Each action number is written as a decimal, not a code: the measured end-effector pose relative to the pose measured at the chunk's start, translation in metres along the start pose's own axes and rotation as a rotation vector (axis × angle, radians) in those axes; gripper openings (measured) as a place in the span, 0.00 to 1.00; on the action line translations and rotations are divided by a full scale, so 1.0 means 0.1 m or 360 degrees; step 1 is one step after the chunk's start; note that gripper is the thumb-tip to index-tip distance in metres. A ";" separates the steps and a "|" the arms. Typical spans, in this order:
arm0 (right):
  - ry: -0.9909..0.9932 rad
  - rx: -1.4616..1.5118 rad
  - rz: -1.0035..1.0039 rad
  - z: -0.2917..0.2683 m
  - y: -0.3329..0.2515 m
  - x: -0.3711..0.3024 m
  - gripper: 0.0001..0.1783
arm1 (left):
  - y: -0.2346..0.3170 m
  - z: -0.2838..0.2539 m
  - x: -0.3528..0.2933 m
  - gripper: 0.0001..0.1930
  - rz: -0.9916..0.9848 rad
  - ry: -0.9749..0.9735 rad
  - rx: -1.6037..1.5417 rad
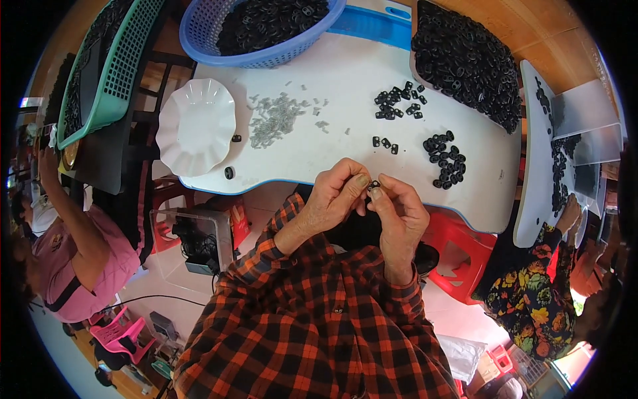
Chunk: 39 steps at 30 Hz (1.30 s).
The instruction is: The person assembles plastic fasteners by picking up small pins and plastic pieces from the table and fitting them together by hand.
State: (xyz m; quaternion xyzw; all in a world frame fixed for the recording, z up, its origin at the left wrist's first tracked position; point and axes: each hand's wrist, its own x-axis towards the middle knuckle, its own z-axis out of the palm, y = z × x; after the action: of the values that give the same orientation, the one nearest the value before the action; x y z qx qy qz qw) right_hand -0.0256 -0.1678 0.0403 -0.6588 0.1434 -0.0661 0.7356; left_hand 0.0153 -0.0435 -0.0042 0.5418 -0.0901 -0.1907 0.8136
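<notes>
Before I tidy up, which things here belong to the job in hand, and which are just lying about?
Seemingly in the job:
black piece at the fingertips of left hand and right hand
loose black pieces
clear pieces
blue basket
white plate, perhaps

Seemingly lying about:
pink chair
clear box

Bright; white tabletop [359,73] evenly lit; floor [458,318] washed out lower right; fisheye bends edges, corners black.

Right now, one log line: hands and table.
left hand: pinching small black part; right hand: same part; white table: translucent pieces, loose black parts
</notes>
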 end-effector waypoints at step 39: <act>0.0050 0.0244 0.0256 -0.13 0.07 0.05 0.09 | -0.01 0.07 0.06 0.05 0.0170 0.0027 0.0388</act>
State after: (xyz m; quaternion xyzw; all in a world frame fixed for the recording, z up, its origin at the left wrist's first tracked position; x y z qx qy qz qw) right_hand -0.0252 -0.1803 0.0312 -0.5859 0.2019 -0.0278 0.7844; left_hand 0.0181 -0.0519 -0.0032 0.6326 -0.1346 -0.1302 0.7515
